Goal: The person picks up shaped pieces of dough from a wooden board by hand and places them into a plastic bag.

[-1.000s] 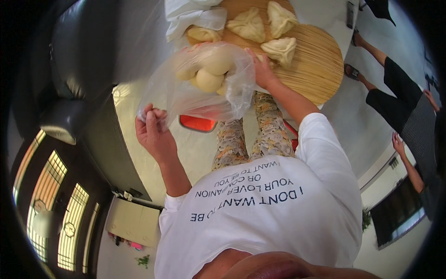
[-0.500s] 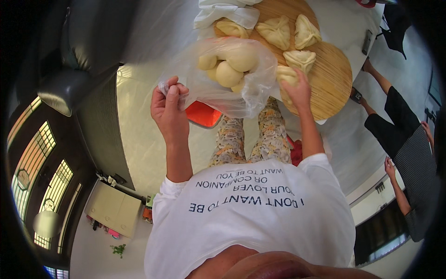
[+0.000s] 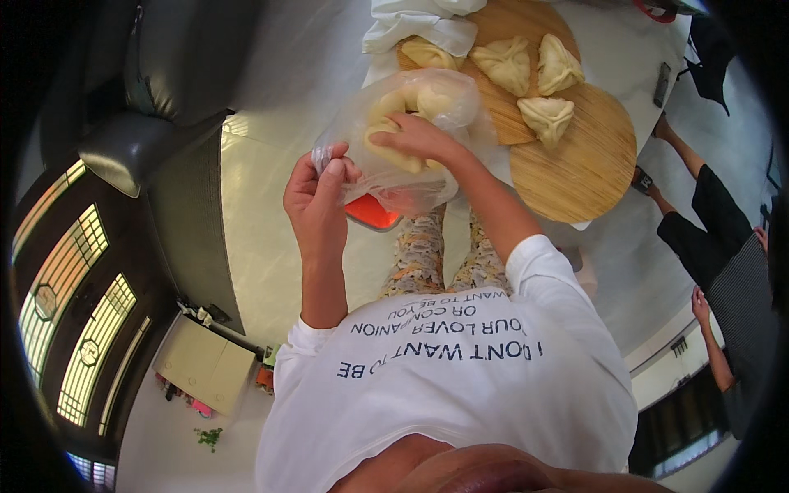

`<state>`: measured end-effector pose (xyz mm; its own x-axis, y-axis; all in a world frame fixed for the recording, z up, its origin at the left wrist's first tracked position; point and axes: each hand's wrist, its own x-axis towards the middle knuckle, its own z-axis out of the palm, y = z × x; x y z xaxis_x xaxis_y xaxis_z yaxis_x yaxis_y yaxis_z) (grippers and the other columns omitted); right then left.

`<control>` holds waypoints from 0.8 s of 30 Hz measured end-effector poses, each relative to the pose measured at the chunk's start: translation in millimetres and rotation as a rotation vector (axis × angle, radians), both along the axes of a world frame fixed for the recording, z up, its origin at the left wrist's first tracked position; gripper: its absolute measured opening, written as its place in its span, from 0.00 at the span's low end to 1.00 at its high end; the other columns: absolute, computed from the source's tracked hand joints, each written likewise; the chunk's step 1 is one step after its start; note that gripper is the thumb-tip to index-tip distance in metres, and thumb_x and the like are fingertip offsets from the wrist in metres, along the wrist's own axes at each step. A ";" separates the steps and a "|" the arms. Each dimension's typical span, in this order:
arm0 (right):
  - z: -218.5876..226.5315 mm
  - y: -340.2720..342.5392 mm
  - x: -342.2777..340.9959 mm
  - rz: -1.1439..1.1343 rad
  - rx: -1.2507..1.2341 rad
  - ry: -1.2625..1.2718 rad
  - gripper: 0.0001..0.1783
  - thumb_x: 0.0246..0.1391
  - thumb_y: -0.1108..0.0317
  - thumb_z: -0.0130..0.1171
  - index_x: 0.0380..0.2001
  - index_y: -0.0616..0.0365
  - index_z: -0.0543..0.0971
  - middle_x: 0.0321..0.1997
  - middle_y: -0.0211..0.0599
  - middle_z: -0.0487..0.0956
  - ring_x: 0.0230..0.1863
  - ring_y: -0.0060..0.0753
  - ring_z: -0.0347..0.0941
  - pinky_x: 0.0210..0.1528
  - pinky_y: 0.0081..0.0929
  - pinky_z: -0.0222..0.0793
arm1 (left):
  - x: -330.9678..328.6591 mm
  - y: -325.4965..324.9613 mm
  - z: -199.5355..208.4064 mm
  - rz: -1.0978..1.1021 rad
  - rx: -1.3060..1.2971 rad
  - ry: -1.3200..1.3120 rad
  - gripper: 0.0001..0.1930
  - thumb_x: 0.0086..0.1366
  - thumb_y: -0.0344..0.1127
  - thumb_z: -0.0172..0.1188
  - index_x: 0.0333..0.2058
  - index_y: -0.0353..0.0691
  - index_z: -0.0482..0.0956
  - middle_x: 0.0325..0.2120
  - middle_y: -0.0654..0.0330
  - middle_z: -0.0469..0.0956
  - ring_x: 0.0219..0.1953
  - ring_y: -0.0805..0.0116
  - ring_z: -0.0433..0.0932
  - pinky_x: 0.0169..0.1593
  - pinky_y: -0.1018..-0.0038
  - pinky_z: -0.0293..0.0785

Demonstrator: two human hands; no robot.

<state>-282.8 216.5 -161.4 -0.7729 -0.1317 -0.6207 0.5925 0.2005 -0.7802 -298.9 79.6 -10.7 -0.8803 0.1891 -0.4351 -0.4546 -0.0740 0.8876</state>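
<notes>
A clear bag hangs in the air between both hands, with pale dough pieces inside it. The left hand pinches the bag's rim, thumb and fingers closed on the plastic. The right hand is down inside the bag, fingers curled around one dough piece (how firmly, I cannot tell through the film). Just below the left fingers, a red object shows under the bag. Beyond the right fingertips lie two round bamboo mats carrying folded dumplings, with a white cloth at their far edge. Another person stands well off to the right.
</notes>
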 end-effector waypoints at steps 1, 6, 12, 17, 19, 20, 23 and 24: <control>-1.7 -8.2 -8.1 0.067 0.084 -0.008 0.38 0.35 0.46 0.55 0.45 0.65 0.66 0.41 0.50 0.71 0.44 0.43 0.67 0.47 0.29 0.60 | 0.6 -4.4 -1.1 0.002 0.030 -0.007 0.10 0.56 0.28 0.50 0.36 0.29 0.70 0.22 0.61 0.71 0.27 0.77 0.68 0.35 0.82 0.64; 14.6 -38.2 -1.3 0.046 0.460 0.276 0.29 0.31 0.53 0.57 0.39 0.58 0.70 0.45 0.44 0.68 0.50 0.43 0.61 0.43 0.37 0.61 | -3.5 -15.5 -0.5 0.043 0.084 -0.001 0.09 0.57 0.27 0.48 0.36 0.30 0.70 0.22 0.60 0.71 0.26 0.77 0.69 0.33 0.78 0.66; 21.2 -54.1 15.9 0.047 0.907 0.792 0.21 0.36 0.61 0.55 0.39 0.52 0.69 0.50 0.33 0.63 0.59 0.36 0.49 0.40 0.40 0.59 | -5.2 -12.4 -3.9 0.101 0.198 -0.015 0.09 0.58 0.27 0.47 0.37 0.30 0.70 0.22 0.61 0.71 0.25 0.77 0.68 0.33 0.77 0.67; -39.4 -60.1 27.0 0.449 0.796 0.959 0.13 0.42 0.67 0.47 0.35 0.52 0.70 0.52 0.29 0.62 0.60 0.29 0.47 0.42 0.40 0.58 | -12.5 -3.5 -0.7 0.105 0.229 0.001 0.10 0.58 0.27 0.45 0.38 0.31 0.70 0.23 0.61 0.71 0.25 0.77 0.68 0.34 0.75 0.68; -36.3 -59.9 28.9 0.411 0.649 0.959 0.12 0.42 0.67 0.47 0.34 0.53 0.71 0.51 0.29 0.64 0.58 0.28 0.50 0.41 0.40 0.59 | -13.7 -11.1 -4.3 0.101 0.246 0.008 0.10 0.59 0.27 0.44 0.38 0.31 0.69 0.23 0.61 0.71 0.25 0.76 0.69 0.35 0.74 0.69; -35.4 -58.1 29.4 0.358 0.576 0.935 0.12 0.42 0.68 0.48 0.34 0.54 0.71 0.49 0.30 0.66 0.56 0.28 0.53 0.41 0.40 0.60 | -14.6 -12.5 -6.8 0.097 0.257 0.009 0.10 0.59 0.27 0.44 0.38 0.31 0.69 0.23 0.61 0.71 0.25 0.76 0.69 0.35 0.74 0.69; 9.0 -34.2 38.3 0.117 0.236 0.735 0.10 0.43 0.72 0.48 0.33 0.57 0.72 0.40 0.34 0.71 0.45 0.30 0.65 0.38 0.36 0.64 | -13.3 -11.6 -6.3 0.131 0.235 0.030 0.09 0.58 0.27 0.45 0.37 0.31 0.69 0.22 0.61 0.71 0.26 0.77 0.69 0.35 0.75 0.70; 28.0 -16.4 44.9 0.016 0.112 0.637 0.09 0.43 0.73 0.49 0.32 0.58 0.72 0.36 0.35 0.73 0.41 0.31 0.69 0.36 0.34 0.65 | -13.5 -7.9 -5.9 0.143 0.231 0.026 0.09 0.58 0.27 0.46 0.36 0.31 0.70 0.22 0.61 0.71 0.26 0.77 0.69 0.35 0.76 0.70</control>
<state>-237.8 200.1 -133.4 -0.9929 -0.1070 -0.0514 0.0163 0.3061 -0.9519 -312.4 71.6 -16.6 -0.9156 0.1536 -0.3716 -0.4020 -0.3375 0.8512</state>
